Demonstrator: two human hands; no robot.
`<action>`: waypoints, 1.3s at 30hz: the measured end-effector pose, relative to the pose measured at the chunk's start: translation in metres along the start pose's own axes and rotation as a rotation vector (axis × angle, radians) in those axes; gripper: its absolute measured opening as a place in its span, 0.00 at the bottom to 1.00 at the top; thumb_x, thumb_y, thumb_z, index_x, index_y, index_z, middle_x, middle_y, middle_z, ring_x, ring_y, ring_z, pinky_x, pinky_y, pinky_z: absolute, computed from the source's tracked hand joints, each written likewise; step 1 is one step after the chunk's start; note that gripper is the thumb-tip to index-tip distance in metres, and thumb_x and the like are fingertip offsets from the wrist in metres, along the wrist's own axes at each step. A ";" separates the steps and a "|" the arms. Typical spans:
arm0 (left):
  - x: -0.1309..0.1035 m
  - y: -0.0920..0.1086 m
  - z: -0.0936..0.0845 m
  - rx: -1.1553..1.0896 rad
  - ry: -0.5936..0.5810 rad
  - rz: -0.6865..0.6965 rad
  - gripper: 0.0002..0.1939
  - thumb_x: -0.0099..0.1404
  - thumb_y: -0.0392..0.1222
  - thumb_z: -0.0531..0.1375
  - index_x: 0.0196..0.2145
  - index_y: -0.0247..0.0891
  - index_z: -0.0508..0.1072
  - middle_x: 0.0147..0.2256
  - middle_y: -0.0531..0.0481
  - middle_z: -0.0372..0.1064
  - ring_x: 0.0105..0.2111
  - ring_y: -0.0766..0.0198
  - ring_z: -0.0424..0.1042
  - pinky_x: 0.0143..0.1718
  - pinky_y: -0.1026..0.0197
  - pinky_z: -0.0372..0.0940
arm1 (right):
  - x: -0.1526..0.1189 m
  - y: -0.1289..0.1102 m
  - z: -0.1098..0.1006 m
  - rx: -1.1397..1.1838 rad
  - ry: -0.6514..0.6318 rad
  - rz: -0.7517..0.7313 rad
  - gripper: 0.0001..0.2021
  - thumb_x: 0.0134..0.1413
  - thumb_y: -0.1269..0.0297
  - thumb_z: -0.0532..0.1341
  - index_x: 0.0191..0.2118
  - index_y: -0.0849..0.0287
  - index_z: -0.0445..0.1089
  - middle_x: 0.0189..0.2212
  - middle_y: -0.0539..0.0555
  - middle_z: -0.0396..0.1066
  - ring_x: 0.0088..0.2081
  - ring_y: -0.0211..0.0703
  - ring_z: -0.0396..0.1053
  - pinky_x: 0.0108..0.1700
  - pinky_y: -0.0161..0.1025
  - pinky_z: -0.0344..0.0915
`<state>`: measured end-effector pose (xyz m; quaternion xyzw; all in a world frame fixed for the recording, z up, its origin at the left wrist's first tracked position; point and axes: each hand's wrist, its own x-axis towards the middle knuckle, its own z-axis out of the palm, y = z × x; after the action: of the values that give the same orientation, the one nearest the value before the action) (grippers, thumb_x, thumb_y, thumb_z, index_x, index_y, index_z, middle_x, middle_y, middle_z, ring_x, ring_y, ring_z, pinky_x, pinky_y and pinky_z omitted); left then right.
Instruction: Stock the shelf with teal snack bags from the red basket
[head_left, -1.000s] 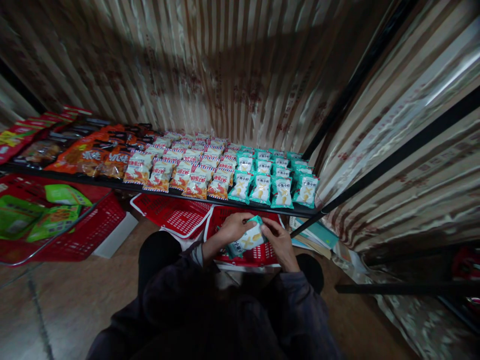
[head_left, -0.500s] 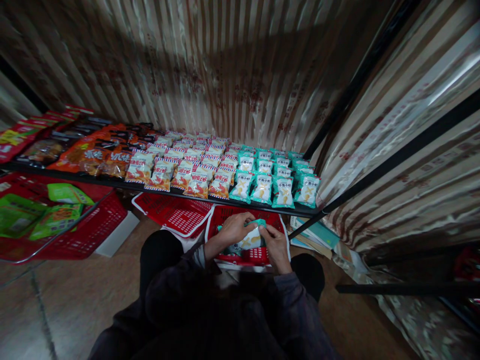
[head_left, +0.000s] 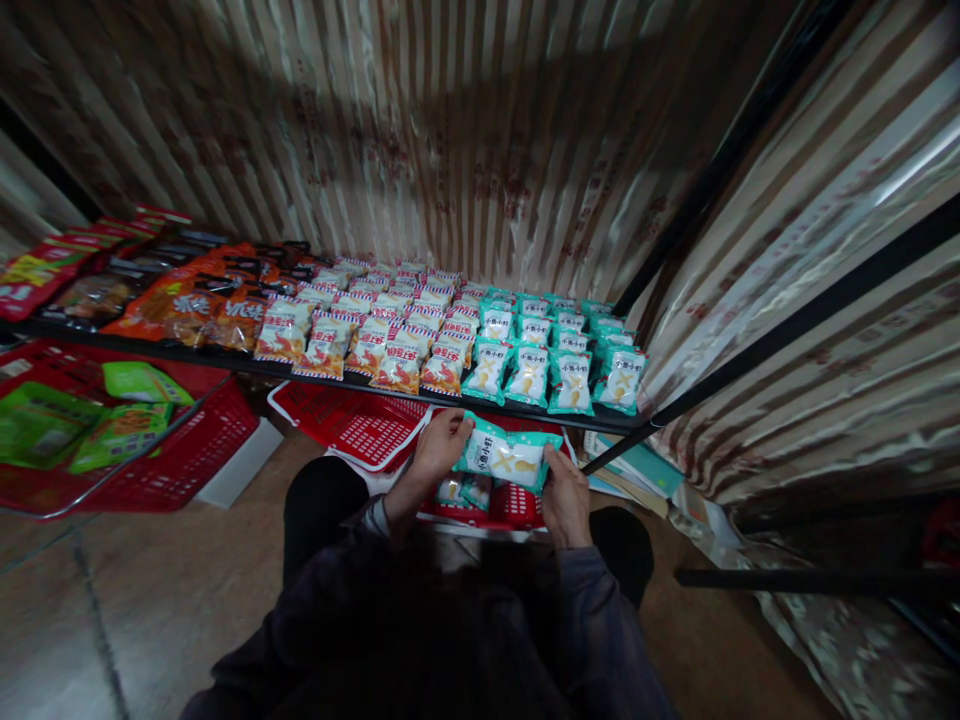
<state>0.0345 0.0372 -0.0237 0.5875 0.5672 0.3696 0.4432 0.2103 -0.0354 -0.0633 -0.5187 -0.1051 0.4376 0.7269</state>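
Note:
A teal-and-white snack bag [head_left: 508,456] is stretched sideways between my two hands, its printed front facing up. My left hand [head_left: 439,445] pinches the bag's left end, and my right hand [head_left: 566,498] grips the right end. Right beneath it is a red plastic basket [head_left: 517,508] with a white rim, where more teal snack bags [head_left: 463,490] lie on the left side. Just beyond my hands, rows of matching teal bags [head_left: 531,375] stand at the right end of a black shelf [head_left: 517,408].
Left along the shelf are white-and-orange snack bags [head_left: 397,360], orange packets [head_left: 191,305] and red packets [head_left: 37,275]. A tilted red basket [head_left: 367,430] adjoins mine; another basket [head_left: 217,430] holds green packets [head_left: 124,435]. A black shelf post [head_left: 720,375] slants at right beside stacked books [head_left: 637,465].
My hands have moved apart and the bag is now spread level between them, lifted a little, its front lettering visible. Before, my left hand covered part of it.

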 end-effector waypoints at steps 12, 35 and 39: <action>0.004 -0.010 0.014 -0.242 0.076 -0.014 0.09 0.56 0.46 0.59 0.28 0.37 0.72 0.26 0.52 0.72 0.27 0.65 0.70 0.28 0.65 0.62 | -0.009 0.004 -0.005 -0.048 0.046 -0.034 0.20 0.32 0.53 0.75 0.32 0.60 0.74 0.26 0.48 0.77 0.27 0.38 0.74 0.30 0.34 0.72; 0.021 0.020 0.001 -0.087 -0.024 0.103 0.06 0.56 0.41 0.59 0.23 0.38 0.71 0.21 0.56 0.67 0.23 0.67 0.66 0.27 0.66 0.57 | -0.009 0.014 -0.016 -0.116 -0.072 0.019 0.16 0.33 0.56 0.74 0.30 0.58 0.74 0.26 0.49 0.78 0.28 0.40 0.75 0.29 0.34 0.70; 0.022 0.019 0.000 -0.103 -0.040 0.110 0.07 0.56 0.42 0.58 0.23 0.38 0.71 0.20 0.57 0.66 0.22 0.67 0.64 0.25 0.66 0.56 | -0.011 0.012 -0.014 -0.106 -0.064 -0.008 0.17 0.34 0.56 0.74 0.31 0.58 0.74 0.27 0.50 0.78 0.29 0.41 0.75 0.31 0.35 0.71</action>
<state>0.0427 0.0602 -0.0070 0.6014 0.5056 0.4102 0.4629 0.2056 -0.0517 -0.0764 -0.5418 -0.1536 0.4447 0.6964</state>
